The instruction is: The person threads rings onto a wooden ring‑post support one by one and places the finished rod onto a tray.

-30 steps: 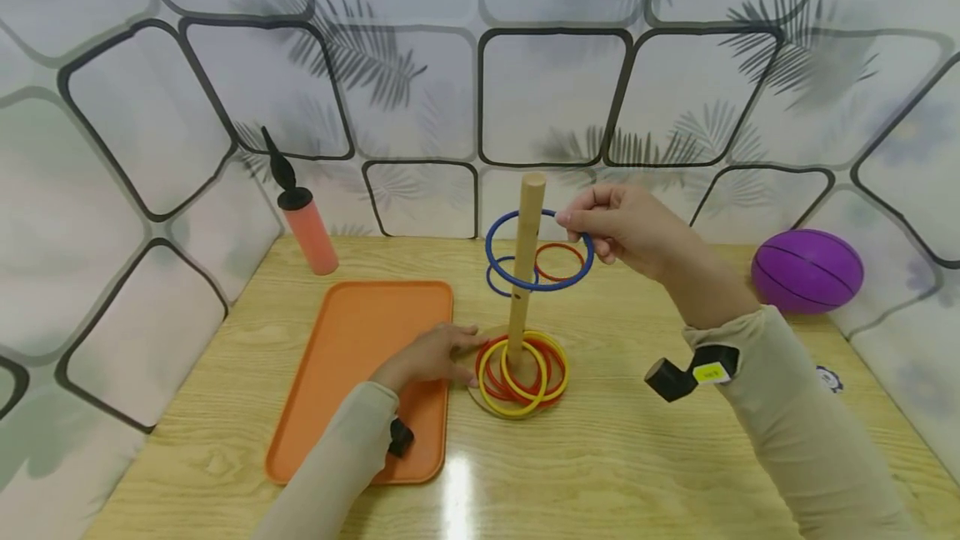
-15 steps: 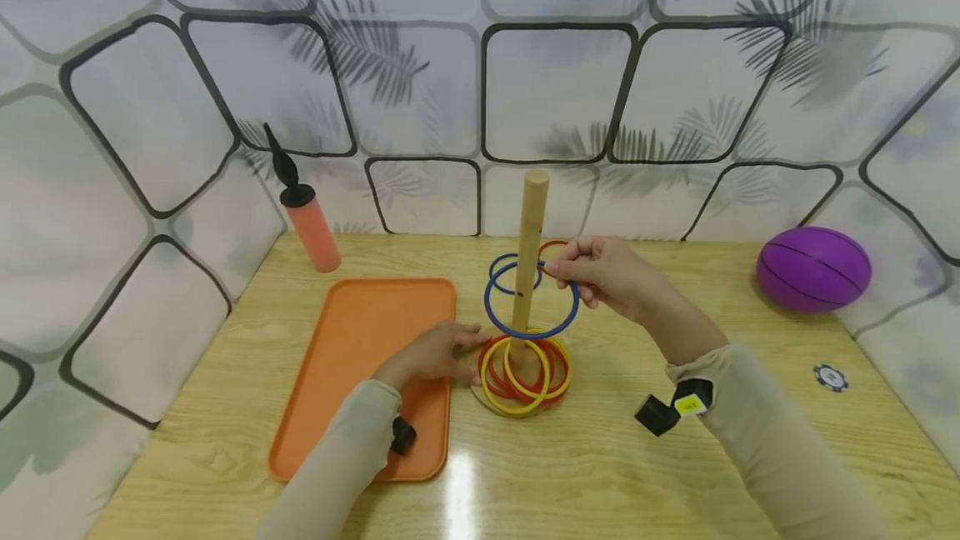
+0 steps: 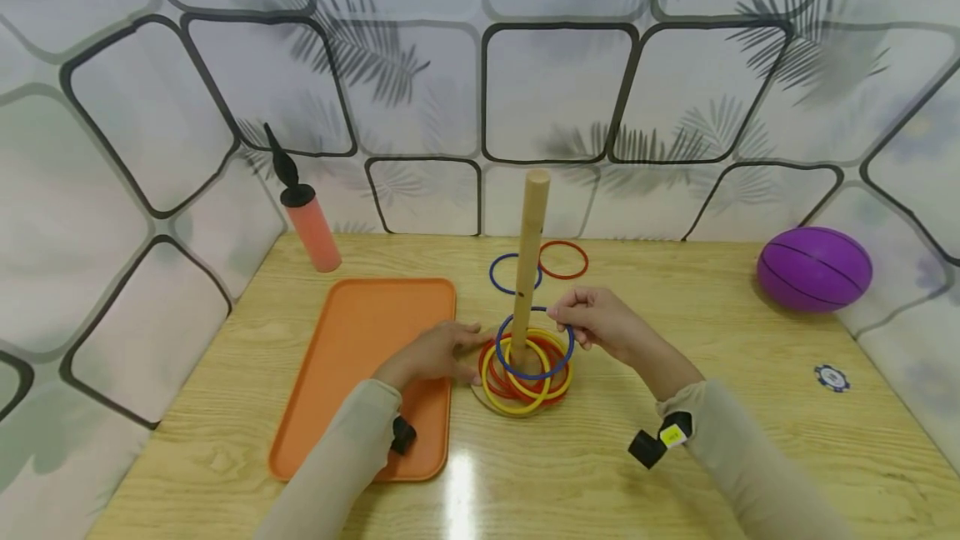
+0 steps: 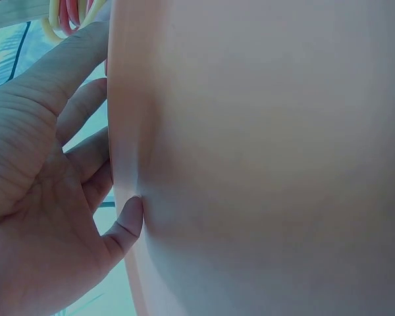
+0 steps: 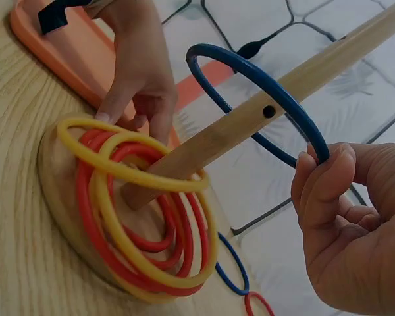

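Note:
My right hand (image 3: 603, 325) pinches a blue ring (image 5: 260, 74) between thumb and fingers. The ring encircles the upright wooden post (image 3: 530, 252), low down and above the stacked rings. Around the foot of the post, yellow rings (image 5: 118, 169) and red rings (image 5: 85, 204) lie overlapping on the round wooden base (image 5: 52, 172). At the base's left side rests my left hand (image 3: 433, 354), its fingers extended at the edge and holding no ring. In the left wrist view, the orange tray (image 4: 263, 131) fills most of the picture beside that hand.
Behind the post, another blue ring (image 3: 492, 279) and a red ring (image 3: 587, 262) lie on the table. A pink hand pump (image 3: 312, 230) with a black top stands at the back left. To the right are a purple ball (image 3: 813, 270) and a poker chip (image 3: 832, 377).
My right hand has lowered the blue ring along the post, from its upper part to just over the stacked rings. The left hand has stayed in place.

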`<state>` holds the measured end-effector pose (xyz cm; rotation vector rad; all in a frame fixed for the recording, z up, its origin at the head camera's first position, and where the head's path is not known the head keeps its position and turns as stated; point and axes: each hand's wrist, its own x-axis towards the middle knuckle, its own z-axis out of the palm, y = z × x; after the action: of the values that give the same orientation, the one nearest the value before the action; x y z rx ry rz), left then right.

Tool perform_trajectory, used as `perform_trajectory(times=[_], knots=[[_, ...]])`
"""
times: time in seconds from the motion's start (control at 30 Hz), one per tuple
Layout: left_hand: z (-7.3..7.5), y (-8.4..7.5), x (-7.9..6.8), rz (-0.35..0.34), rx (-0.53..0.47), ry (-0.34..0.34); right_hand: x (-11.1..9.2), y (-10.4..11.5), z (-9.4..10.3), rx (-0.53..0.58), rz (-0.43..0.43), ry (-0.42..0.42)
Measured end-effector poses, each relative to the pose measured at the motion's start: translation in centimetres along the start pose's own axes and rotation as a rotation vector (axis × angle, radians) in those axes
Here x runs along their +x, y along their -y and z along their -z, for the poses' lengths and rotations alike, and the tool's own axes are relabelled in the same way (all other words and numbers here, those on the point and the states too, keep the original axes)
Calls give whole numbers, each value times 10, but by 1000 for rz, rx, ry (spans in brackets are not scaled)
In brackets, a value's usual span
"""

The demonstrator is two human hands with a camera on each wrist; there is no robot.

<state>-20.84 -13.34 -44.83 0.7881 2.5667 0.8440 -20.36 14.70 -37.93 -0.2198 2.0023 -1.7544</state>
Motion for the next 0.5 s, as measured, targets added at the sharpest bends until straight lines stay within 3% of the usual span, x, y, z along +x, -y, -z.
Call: perform_trajectory(times=[0.5], knots=[[0,-2,-1,17,27,-2,2,-46,5,-64,-39,-53]])
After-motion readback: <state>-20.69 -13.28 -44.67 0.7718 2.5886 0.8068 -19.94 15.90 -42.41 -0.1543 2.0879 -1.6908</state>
